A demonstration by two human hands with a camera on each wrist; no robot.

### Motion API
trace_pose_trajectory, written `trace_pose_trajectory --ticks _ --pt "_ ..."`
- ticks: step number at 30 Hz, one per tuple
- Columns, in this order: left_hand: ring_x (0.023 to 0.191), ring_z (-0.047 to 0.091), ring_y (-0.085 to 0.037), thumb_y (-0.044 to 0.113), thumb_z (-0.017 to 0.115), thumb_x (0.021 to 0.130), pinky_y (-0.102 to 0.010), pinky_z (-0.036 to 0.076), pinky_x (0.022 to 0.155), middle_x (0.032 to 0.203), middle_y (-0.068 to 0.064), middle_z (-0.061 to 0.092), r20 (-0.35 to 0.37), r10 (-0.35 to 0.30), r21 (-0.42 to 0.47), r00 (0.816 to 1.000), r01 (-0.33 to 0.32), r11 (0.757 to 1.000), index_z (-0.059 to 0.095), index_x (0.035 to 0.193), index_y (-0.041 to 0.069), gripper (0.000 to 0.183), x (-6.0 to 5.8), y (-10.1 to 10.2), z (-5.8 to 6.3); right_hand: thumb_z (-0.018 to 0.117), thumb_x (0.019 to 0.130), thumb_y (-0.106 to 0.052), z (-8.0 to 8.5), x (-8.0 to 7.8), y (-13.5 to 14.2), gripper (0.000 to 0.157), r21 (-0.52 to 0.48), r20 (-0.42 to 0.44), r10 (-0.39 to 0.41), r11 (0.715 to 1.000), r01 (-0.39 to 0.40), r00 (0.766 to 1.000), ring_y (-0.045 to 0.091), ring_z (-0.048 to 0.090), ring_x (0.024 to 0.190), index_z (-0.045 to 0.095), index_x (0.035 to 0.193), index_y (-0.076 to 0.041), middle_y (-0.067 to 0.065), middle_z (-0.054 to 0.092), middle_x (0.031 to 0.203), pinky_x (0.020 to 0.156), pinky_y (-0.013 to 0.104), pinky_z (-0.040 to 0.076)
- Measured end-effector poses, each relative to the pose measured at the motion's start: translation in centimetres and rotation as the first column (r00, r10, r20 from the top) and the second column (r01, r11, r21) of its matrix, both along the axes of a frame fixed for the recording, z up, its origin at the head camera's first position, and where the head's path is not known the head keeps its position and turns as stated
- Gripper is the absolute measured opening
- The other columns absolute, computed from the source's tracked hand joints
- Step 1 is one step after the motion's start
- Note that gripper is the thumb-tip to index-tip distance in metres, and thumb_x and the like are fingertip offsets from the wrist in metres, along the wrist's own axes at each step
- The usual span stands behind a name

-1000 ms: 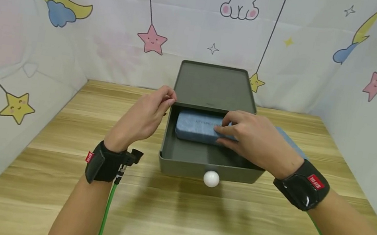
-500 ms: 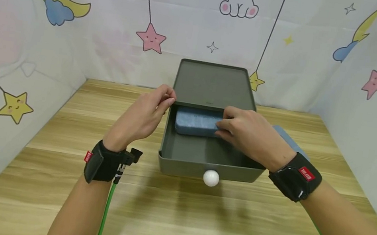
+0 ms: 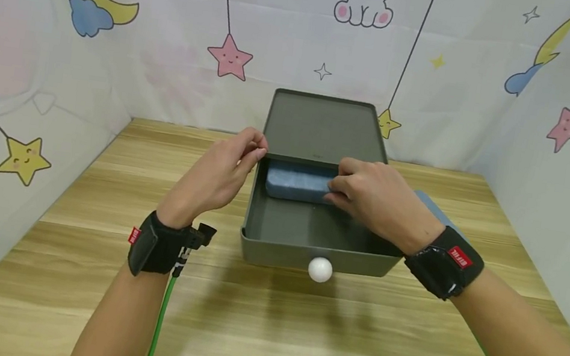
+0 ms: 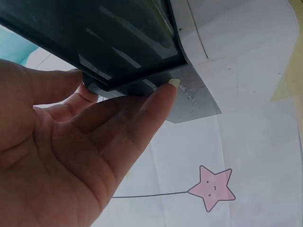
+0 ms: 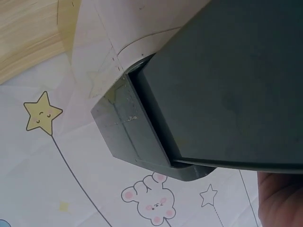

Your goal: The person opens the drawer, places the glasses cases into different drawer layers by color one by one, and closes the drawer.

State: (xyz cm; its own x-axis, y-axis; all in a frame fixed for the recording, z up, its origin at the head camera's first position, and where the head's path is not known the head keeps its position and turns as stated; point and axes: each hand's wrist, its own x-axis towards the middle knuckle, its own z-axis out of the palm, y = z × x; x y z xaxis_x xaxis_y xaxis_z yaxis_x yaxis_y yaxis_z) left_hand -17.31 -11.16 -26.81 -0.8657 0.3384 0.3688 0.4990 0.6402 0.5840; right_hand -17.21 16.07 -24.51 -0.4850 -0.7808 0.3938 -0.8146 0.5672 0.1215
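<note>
A grey desktop drawer box (image 3: 324,129) stands at the back middle, its drawer (image 3: 289,227) pulled out toward me, with a round white knob (image 3: 320,269) in front. Inside the drawer lies a long blue glasses case (image 3: 295,183), its rear part hidden beneath the box's top. My right hand (image 3: 375,200) grips the case's right part with curled fingers. Only a bit of that hand (image 5: 281,201) shows in the right wrist view. My left hand (image 3: 217,174) holds the box's front left corner, thumb and fingers on either side of it in the left wrist view.
A flat blue object (image 3: 439,212) lies on the wooden table (image 3: 242,330) right of the box, partly behind my right wrist. White printed cloth walls (image 3: 182,54) enclose the back and sides. A green cable (image 3: 161,319) runs along each forearm.
My right hand and the blue glasses case have moved back within the drawer, so less of the case's top shows. My left hand and the box have stayed in place.
</note>
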Motion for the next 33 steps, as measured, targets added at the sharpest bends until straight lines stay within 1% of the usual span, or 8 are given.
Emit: trace_pose_trajectory --ticks 7,18,25,30,33 --pt "0.090 0.050 -0.018 0.024 0.040 0.105 -0.040 0.044 0.082 0.108 -0.006 0.060 0.005 0.002 0.000 1.000 -0.002 1.000 0.051 0.112 0.010 0.019 0.0 0.0 0.0 0.075 0.084 -0.021 0.0 -0.6 -0.1 0.014 0.032 -0.040 -0.028 0.999 0.029 0.999 0.013 0.046 0.052 0.071 0.076 -0.010 0.000 0.045 0.069 0.047 0.031 0.044" --pt "0.089 0.049 -0.019 0.024 0.040 0.105 -0.039 0.044 0.081 0.109 -0.007 0.060 0.015 0.005 -0.006 1.000 -0.005 1.000 0.051 0.112 0.011 0.019 0.0 -0.1 0.1 0.076 0.084 -0.020 0.3 -1.2 -0.3 0.022 0.062 -0.115 -0.020 0.998 0.027 0.993 0.016 0.047 0.050 0.066 0.067 -0.010 -0.001 0.047 0.065 0.045 0.034 0.044" --pt "0.093 0.051 -0.018 0.025 0.039 0.105 -0.040 0.045 0.084 0.111 -0.007 0.060 0.018 0.005 -0.007 1.000 -0.005 1.000 0.051 0.113 0.010 0.020 0.0 0.0 0.2 0.076 0.083 -0.021 0.7 -1.2 -0.5 0.026 0.096 -0.115 -0.029 0.995 0.041 0.993 0.013 0.047 0.049 0.065 0.062 -0.011 -0.004 0.048 0.061 0.043 0.033 0.041" --pt "0.095 0.051 -0.018 0.025 0.039 0.105 -0.041 0.045 0.086 0.112 -0.007 0.060 0.023 0.007 -0.003 1.000 -0.007 1.000 0.051 0.113 0.010 0.020 0.1 0.0 0.2 0.076 0.083 -0.024 1.0 -1.2 -0.7 0.027 0.145 -0.146 -0.022 0.989 0.043 0.989 0.012 0.047 0.048 0.065 0.062 -0.011 -0.004 0.050 0.061 0.042 0.034 0.042" --pt "0.095 0.052 -0.018 0.025 0.039 0.105 -0.042 0.045 0.086 0.113 -0.008 0.060 0.024 0.005 -0.005 1.000 -0.005 1.000 0.051 0.113 0.010 0.021 0.1 0.0 0.1 0.076 0.083 -0.025 0.9 -1.2 -0.7 0.026 0.149 -0.159 -0.024 0.988 0.048 0.987 0.013 0.048 0.048 0.066 0.064 -0.010 -0.004 0.050 0.061 0.042 0.034 0.042"
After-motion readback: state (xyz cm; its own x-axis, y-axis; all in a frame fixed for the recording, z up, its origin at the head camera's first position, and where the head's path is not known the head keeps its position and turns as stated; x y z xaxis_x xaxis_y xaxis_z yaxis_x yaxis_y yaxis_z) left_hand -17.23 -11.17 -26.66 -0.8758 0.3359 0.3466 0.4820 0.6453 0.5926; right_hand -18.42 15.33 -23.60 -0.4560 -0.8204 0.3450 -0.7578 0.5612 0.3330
